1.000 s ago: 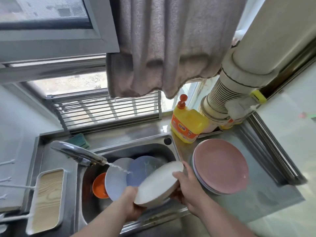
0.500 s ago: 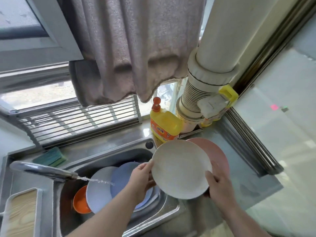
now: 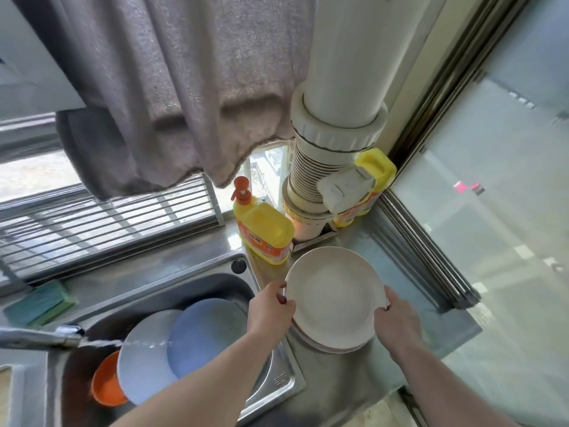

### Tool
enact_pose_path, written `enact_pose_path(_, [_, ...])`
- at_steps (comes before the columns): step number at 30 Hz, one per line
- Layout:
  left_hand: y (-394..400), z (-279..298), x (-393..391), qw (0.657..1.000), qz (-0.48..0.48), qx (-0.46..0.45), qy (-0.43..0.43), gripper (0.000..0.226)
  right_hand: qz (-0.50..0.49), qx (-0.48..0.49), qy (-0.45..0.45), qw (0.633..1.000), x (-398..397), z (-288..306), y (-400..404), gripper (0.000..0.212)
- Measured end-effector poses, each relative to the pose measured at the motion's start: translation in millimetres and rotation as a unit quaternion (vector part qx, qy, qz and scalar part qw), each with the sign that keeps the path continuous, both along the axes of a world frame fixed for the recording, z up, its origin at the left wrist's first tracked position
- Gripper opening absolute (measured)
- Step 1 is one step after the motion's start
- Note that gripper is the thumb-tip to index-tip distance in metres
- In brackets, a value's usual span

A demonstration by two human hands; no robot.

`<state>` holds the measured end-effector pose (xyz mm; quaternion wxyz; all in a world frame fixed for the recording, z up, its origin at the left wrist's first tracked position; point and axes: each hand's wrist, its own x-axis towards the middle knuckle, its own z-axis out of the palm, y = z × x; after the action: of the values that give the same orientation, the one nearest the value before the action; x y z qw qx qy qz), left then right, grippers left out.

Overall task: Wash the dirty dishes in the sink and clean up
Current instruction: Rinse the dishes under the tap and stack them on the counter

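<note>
A cream plate (image 3: 334,295) lies face up on the stack of plates (image 3: 332,348) on the steel counter right of the sink. My left hand (image 3: 271,309) grips its left rim and my right hand (image 3: 395,322) grips its right rim. In the steel sink (image 3: 215,280) a pale grey plate (image 3: 141,362) and a blue plate (image 3: 200,334) lean together, with an orange bowl (image 3: 106,386) at their left. The tap (image 3: 40,335) runs a thin stream of water onto the grey plate.
A yellow dish soap bottle (image 3: 261,229) stands behind the stack, beside a thick white pipe (image 3: 338,118). A green sponge (image 3: 40,303) lies at the sink's back left. A grey towel (image 3: 169,87) hangs overhead. A steel rack (image 3: 104,217) covers the window sill.
Both hands carried the cream plate from over the sink to the right and lowered it onto the plate stack, covering the pink plate. The view has shifted to the right.
</note>
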<state>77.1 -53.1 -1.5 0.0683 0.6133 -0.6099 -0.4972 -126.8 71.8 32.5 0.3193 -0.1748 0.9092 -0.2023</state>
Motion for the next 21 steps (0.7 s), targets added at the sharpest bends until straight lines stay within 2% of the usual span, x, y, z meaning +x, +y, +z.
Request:
enact_pose_path(5, [1,-6,20,0.994,0.048,0.063,0.081,0.036,0.073,0.042,-0.007,0.996,9,-7,17,0.047])
enact_pose_path(7, [0,-11,38,0.987,0.075,0.088,0.107,0.025,0.06,0.042,0.02,0.997,10,-6,19,0.055])
enact_pose_path(9, [-1,-25,66,0.984,0.107,0.108,0.097,0.011,0.047,-0.009,0.074,0.996,26,2,13,0.056])
enact_pose_path(11, [0,-49,104,0.98,0.146,0.128,0.041,0.014,0.105,-0.111,0.125,0.98,59,13,-2,0.047])
enact_pose_path(12, [1,-63,125,0.977,0.163,0.137,0.0,0.014,0.144,-0.152,0.117,0.971,80,14,-10,0.042])
enact_pose_path(14, [5,-84,165,0.964,0.21,0.142,-0.077,0.017,0.229,-0.19,0.051,0.953,123,8,-26,0.033])
enact_pose_path(15, [6,-88,181,0.955,0.238,0.14,-0.109,0.02,0.26,-0.18,0.001,0.949,142,-2,-34,0.031])
enact_pose_path(17, [5,-107,213,0.939,0.267,0.142,-0.164,0.026,0.283,-0.098,-0.124,0.946,181,-36,-57,0.035])
enact_pose_path(19, [1,-128,235,0.939,0.246,0.153,-0.183,0.042,0.251,-0.01,-0.205,0.946,209,-85,-76,0.048])
enact_pose_path(21, [-5,-145,243,0.947,0.214,0.169,-0.171,0.047,0.168,0.06,-0.224,0.958,224,-136,-90,0.051])
